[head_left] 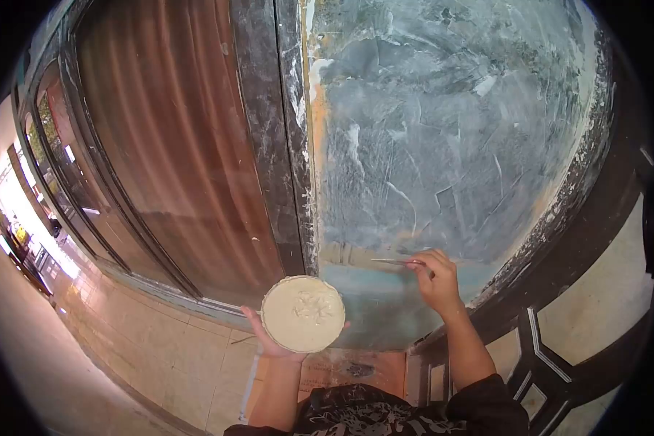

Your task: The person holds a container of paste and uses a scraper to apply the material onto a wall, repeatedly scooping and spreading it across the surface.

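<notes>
My left hand [267, 340] supports a round tub [264, 323] from below and the side, with the thumb showing at its left. Cream-coloured paste [287, 330] fills it nearly to the rim, rough and stirred up on the right. My right hand [437, 280] pinches the handle of a putty knife [391, 261], whose thin blade points left and lies edge-on against the wall panel [421, 160]. Around the blade runs a beige smear of paste [352, 256]. Above it the panel is mottled grey with white streaks; below is a smooth pale green band [378, 291].
Left of the panel stands a dark scuffed frame [265, 109] beside glass with a brown curtain [174, 109] behind it. Dark latticework [552, 356] curves along the right. Below lie a cardboard sheet [370, 370] and the tiled floor [167, 349].
</notes>
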`<state>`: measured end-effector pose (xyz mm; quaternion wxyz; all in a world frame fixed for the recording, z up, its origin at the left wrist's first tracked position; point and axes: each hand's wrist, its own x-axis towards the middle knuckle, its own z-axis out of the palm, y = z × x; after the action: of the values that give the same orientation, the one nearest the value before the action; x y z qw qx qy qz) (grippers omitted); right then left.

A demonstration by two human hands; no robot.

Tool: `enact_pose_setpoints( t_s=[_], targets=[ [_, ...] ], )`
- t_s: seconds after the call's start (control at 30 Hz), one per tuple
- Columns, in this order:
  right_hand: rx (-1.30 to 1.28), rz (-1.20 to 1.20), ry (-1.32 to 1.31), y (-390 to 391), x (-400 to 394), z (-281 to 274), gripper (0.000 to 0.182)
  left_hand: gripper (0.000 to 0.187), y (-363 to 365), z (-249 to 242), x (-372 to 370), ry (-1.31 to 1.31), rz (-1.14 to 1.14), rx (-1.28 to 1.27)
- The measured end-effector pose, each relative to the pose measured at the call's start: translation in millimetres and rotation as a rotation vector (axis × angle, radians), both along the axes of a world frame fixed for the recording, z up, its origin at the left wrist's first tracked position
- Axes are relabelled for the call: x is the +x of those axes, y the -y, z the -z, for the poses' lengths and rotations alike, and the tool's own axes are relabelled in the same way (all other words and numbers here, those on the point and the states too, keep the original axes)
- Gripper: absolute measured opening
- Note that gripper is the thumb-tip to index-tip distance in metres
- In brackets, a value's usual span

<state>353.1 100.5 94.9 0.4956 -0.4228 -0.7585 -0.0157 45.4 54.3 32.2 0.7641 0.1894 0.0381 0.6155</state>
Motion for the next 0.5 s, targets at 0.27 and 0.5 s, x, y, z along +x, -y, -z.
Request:
enact_pose_setpoints(
  t_s=[0.27, 0.5],
  targets=[
    [-0.180, 0.209, -0.049, -30, 20, 64, 0.011, 0.121, -14, 6, 7, 0.059, 0.048, -0.011],
    [-0.192, 0.263, -0.033, -42, 20, 75, 0.011, 0.120, -22, 5, 9, 0.036, 0.031, -0.023]
  ],
)
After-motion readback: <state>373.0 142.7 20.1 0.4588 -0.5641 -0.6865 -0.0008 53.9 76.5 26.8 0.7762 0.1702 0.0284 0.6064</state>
